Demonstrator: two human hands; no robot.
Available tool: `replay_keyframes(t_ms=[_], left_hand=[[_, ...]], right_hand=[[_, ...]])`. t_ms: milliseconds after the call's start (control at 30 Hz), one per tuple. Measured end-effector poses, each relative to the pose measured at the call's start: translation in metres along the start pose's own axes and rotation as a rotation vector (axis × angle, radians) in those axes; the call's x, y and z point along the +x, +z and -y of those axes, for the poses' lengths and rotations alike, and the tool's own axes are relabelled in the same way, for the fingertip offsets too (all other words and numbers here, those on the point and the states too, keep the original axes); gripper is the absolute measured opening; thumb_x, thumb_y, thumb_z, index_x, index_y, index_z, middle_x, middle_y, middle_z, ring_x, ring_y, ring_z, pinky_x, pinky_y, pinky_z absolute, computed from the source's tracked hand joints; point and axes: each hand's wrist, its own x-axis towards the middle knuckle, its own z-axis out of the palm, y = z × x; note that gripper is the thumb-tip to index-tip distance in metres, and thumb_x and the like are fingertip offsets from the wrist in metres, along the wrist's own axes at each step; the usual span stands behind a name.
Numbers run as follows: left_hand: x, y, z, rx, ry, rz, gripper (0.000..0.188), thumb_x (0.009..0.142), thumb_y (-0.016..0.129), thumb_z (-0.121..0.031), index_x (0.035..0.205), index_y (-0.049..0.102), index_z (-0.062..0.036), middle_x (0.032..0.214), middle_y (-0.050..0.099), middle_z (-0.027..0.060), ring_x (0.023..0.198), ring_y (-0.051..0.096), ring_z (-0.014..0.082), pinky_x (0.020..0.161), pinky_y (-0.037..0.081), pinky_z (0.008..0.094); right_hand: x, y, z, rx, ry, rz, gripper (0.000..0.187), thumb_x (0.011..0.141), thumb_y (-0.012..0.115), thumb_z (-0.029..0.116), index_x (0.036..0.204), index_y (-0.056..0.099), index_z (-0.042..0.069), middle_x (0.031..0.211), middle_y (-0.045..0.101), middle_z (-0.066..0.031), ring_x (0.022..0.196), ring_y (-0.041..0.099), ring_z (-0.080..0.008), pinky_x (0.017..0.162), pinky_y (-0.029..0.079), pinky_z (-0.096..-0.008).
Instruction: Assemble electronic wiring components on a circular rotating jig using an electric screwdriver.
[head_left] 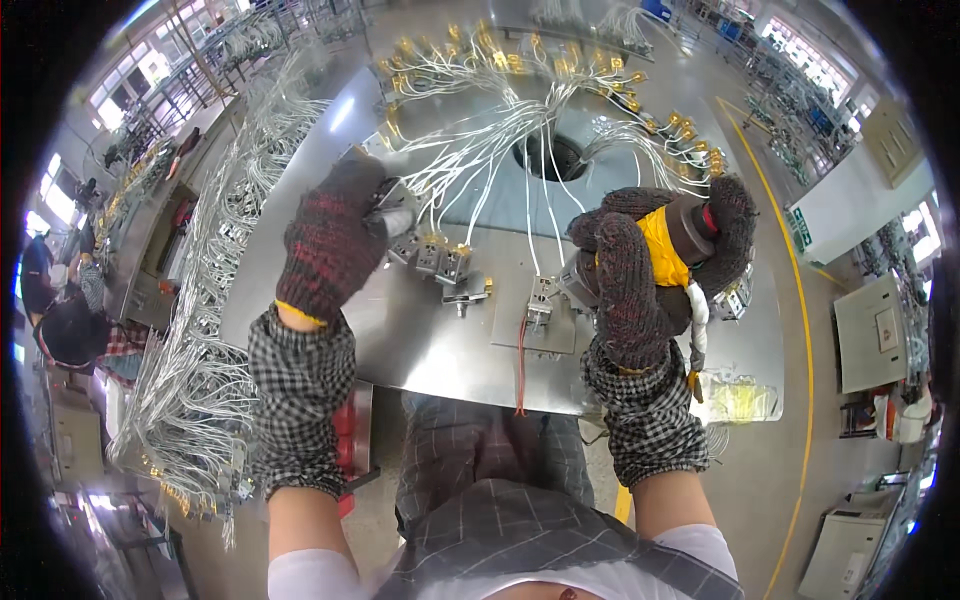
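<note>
Left of centre in the frame, the gloved left hand has its grip pinched on a small grey metal connector block at the end of the white wire bundle, just above a row of like clips on the steel surface. At centre right, the gloved right hand has its grip wrapped tight around a yellow-and-dark power screwdriver, held just over the surface beside a small metal fixture.
</note>
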Motion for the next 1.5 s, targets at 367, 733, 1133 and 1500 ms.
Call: replay_keyframes(t_ms=[367,733,1133,1500], left_hand=[[-0.040,0.062,-0.038,-1.000,-0.190,0.253,0.060,0.078,0.083,-0.014,0.131,0.057,-0.0021,0.099,0.066,0.0075,0.083,0.065,0.0160,0.074,0.054,0.0296],[-0.042,0.110,-0.062,-0.377,0.310,0.133,0.065,0.074,0.083,-0.036,0.129,0.060,-0.0091,0.098,0.068,0.0134,0.079,0.069,0.0271,0.068,0.055,0.0361],[-0.033,0.086,-0.063,-0.142,0.132,0.530,0.064,0.076,0.079,-0.042,0.125,0.060,-0.0070,0.102,0.068,0.0154,0.094,0.068,0.0338,0.082,0.052,0.0436],[-0.043,0.043,0.003,0.488,0.474,0.210,0.058,0.070,0.075,-0.029,0.125,0.062,-0.0158,0.110,0.065,0.0054,0.109,0.058,0.0265,0.098,0.043,0.0419]], right_hand=[[0.000,0.005,0.001,0.024,0.030,-0.023,0.077,0.079,0.077,-0.005,0.143,0.037,0.008,0.098,0.065,-0.0178,0.078,0.069,-0.0248,0.065,0.063,-0.0390],[0.025,-0.024,0.013,0.120,0.144,-0.174,0.072,0.089,0.065,0.008,0.148,0.023,0.010,0.086,0.066,-0.0173,0.063,0.068,-0.0261,0.055,0.055,-0.0335],[-0.001,-0.006,0.028,0.083,0.236,-0.101,0.078,0.086,0.075,0.007,0.148,0.028,0.011,0.104,0.063,-0.0206,0.077,0.070,-0.0259,0.070,0.063,-0.0406],[-0.008,0.005,0.007,0.156,0.169,0.003,0.079,0.079,0.076,-0.008,0.144,0.038,0.015,0.106,0.065,-0.0187,0.087,0.070,-0.0281,0.074,0.064,-0.0425]])
